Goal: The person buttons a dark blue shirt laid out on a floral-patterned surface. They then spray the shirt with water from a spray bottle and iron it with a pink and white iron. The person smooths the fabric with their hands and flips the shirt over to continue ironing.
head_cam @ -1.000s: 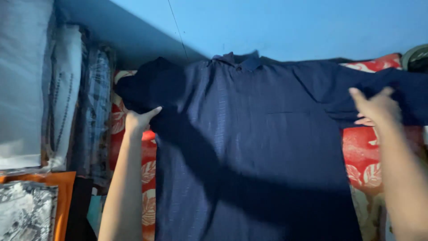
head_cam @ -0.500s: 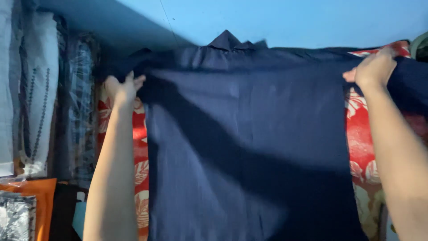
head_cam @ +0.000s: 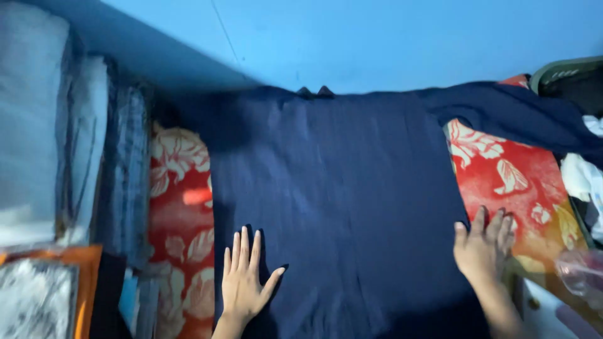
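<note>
Nearest: my left hand (head_cam: 244,281), grip released, lies flat with fingers spread on the lower left part of the dark blue shirt (head_cam: 339,201), and my right hand (head_cam: 485,246), grip likewise released and grasping nothing, rests palm down at the shirt's right edge, fingertips reaching onto the red floral bedsheet (head_cam: 502,172). Middle: the shirt is spread flat on the bed over that sheet, collar (head_cam: 315,91) at the far end, one sleeve stretching away to the right. Farthest and sides: blue wall (head_cam: 377,37) behind the collar, stacked folded fabrics (head_cam: 75,157) along the left, pale clothes (head_cam: 584,179) at the right edge.
</note>
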